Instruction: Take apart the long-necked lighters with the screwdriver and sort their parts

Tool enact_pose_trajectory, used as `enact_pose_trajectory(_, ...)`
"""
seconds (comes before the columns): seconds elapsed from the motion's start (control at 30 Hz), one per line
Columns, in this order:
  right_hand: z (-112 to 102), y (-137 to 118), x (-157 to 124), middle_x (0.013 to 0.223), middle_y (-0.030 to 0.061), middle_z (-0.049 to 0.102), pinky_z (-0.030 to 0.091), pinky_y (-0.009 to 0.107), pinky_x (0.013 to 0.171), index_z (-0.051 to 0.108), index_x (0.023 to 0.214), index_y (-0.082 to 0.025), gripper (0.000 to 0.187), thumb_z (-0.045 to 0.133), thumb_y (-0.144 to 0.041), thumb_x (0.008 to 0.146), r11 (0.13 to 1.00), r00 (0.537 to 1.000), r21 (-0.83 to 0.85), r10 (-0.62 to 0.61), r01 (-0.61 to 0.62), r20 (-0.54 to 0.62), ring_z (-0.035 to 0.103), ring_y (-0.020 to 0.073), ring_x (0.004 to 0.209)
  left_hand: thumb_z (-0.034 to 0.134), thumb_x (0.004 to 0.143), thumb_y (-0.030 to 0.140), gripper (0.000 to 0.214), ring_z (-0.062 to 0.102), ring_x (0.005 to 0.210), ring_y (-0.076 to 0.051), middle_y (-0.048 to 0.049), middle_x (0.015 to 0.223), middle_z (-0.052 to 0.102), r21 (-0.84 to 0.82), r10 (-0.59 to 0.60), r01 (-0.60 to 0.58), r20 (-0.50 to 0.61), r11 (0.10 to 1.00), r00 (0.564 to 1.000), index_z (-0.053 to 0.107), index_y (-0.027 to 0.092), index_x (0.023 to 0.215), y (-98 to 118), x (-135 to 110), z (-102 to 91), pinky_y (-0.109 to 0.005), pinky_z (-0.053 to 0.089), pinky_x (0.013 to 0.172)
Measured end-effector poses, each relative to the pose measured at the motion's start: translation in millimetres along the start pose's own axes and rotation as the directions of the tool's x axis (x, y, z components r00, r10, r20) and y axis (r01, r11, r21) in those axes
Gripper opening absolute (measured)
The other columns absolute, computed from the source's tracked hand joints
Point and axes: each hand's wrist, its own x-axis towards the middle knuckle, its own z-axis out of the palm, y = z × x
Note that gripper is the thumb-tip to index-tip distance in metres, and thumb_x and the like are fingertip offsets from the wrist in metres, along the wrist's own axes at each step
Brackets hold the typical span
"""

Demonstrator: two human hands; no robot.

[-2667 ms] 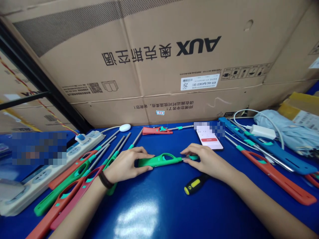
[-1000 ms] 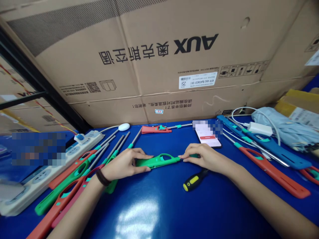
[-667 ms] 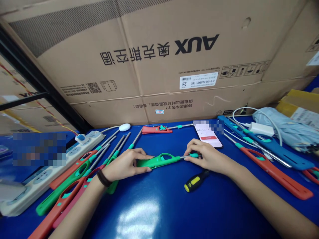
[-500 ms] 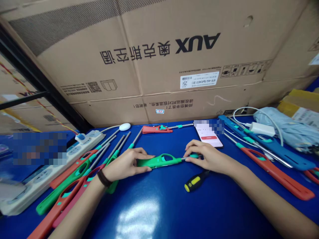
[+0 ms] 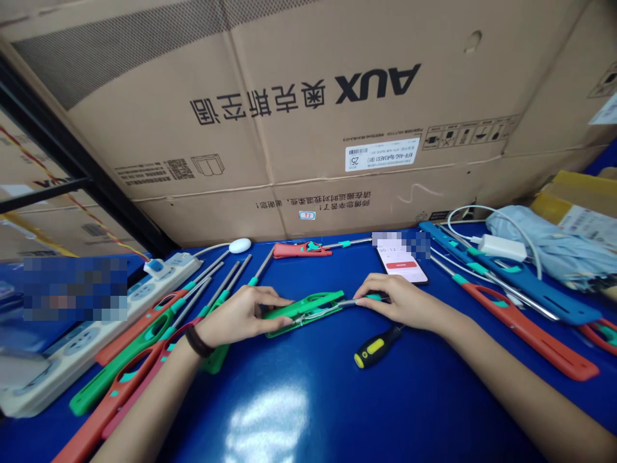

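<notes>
A green long-nosed gas lighter [image 5: 308, 307] lies between my hands, its casing parted along the side so that the pale parts inside show. My left hand [image 5: 243, 312] grips the handle's rear end between thumb and fingers. At the front, the fingers of my right hand [image 5: 393, 297] pinch the metal tube, with a teal piece beside the fingertips. The tube's far end is mostly hidden by that hand. Below my right hand lies a black and yellow screwdriver [image 5: 376, 348], its shaft partly covered. Behind the green lighter rests a red lighter [image 5: 301, 250].
Several lighters, such as an orange one [image 5: 113, 402], lie at left beside a white power strip [image 5: 91, 328]. A phone [image 5: 402, 262], a red lighter [image 5: 530, 329] and blue lighters [image 5: 559, 299] are at right. A large cardboard box [image 5: 289, 161] stands behind the blue table [image 5: 318, 405].
The green lighter's casing has come apart, with one half lifted and tilted, exposing the inside. Both hands stay on the lighter, and the view has shifted slightly.
</notes>
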Motion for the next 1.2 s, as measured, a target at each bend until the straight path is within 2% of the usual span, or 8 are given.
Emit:
enact_pose_trajectory(0.27, -0.6, -0.5, -0.5, 0.091, 0.0036, 0.064, 0.044, 0.029, 0.075, 0.066, 0.093, -0.022, 0.022, 0.05, -0.036, 0.09, 1.0, 1.0, -0.004, 0.004, -0.004, -0.008, 0.06, 0.0174, 0.083, 0.057, 0.086, 0.045, 0.035, 0.062, 0.073, -0.013, -0.0033, 0.092, 0.066, 0.013, -0.033, 0.034, -0.043, 0.999, 0.999, 0.066, 0.024, 0.113, -2.5, -0.5, -0.7, -0.02, 0.048, 0.062)
enact_pose_trajectory(0.47, -1.7, -2.1, -0.3, 0.091, 0.003, 0.064, 0.043, 0.029, 0.073, 0.065, 0.093, -0.022, 0.016, 0.054, -0.033, 0.088, 1.0, 1.0, -0.028, -0.007, 0.006, -0.024, 0.059, 0.0172, 0.083, 0.054, 0.086, 0.05, 0.039, 0.063, 0.084, -0.019, -0.0043, 0.098, 0.064, 0.248, -0.052, 0.092, -0.162, 0.965, 0.985, 0.065, 0.026, 0.114, -6.9, 1.3, 2.5, -0.029, 0.049, 0.075)
enact_pose_trajectory(0.57, -2.0, -2.0, -0.1, 0.091, 0.0028, 0.063, 0.043, 0.029, 0.075, 0.065, 0.093, -0.022, 0.015, 0.056, -0.033, 0.087, 0.999, 0.999, -0.031, -0.016, 0.015, -0.029, 0.059, 0.0175, 0.085, 0.055, 0.085, 0.051, 0.041, 0.057, 0.102, -0.024, -0.0059, 0.112, 0.058, 0.369, 0.004, 0.1, -0.272, 0.924, 0.962, 0.062, 0.028, 0.118, -5.2, 3.2, 7.4, -0.035, 0.047, 0.086)
enact_pose_trajectory(0.63, -2.1, -1.9, -0.2, 0.091, 0.0027, 0.063, 0.043, 0.029, 0.075, 0.065, 0.093, -0.023, 0.015, 0.056, -0.032, 0.088, 0.999, 0.999, -0.036, -0.015, 0.014, -0.03, 0.059, 0.0174, 0.085, 0.057, 0.084, 0.051, 0.043, 0.049, 0.111, -0.026, -0.0068, 0.118, 0.054, 0.405, 0.083, 0.054, -0.312, 0.913, 0.947, 0.06, 0.028, 0.119, -1.3, 5.1, 11.9, -0.04, 0.041, 0.095)
enact_pose_trajectory(0.77, -2.2, -1.8, -0.3, 0.092, 0.0028, 0.063, 0.043, 0.029, 0.075, 0.065, 0.094, -0.023, 0.015, 0.055, -0.033, 0.088, 0.999, 0.999, -0.035, -0.023, 0.022, -0.028, 0.059, 0.0174, 0.085, 0.059, 0.08, 0.055, 0.049, 0.046, 0.109, -0.026, -0.0069, 0.117, 0.053, 0.371, 0.148, -0.053, -0.232, 0.927, 0.961, 0.059, 0.028, 0.121, 7.3, 9.5, 21.7, -0.044, 0.035, 0.099)
enact_pose_trajectory(1.03, -1.0, -3.1, 0.3, 0.092, 0.0048, 0.064, 0.043, 0.031, 0.075, 0.066, 0.096, -0.022, 0.021, 0.051, -0.036, 0.089, 0.999, 0.999, -0.031, -0.011, 0.01, -0.033, 0.059, 0.0189, 0.084, 0.061, 0.083, 0.046, 0.047, 0.047, 0.108, -0.024, -0.0062, 0.116, 0.049, 0.292, 0.144, -0.085, -0.187, 0.953, 0.972, 0.052, 0.032, 0.128, 6.6, 10.1, 26.2, -0.04, 0.038, 0.095)
enact_pose_trajectory(1.2, -0.6, -4.3, -0.1, 0.092, 0.0044, 0.064, 0.044, 0.03, 0.074, 0.066, 0.096, -0.022, 0.02, 0.051, -0.034, 0.09, 0.999, 0.999, -0.043, -0.003, 0.002, -0.04, 0.059, 0.0181, 0.083, 0.061, 0.082, 0.048, 0.042, 0.051, 0.099, -0.023, -0.0058, 0.111, 0.052, 0.305, 0.118, -0.058, -0.181, 0.951, 0.976, 0.059, 0.029, 0.119, 9.0, 8.7, 23.7, -0.039, 0.039, 0.091)
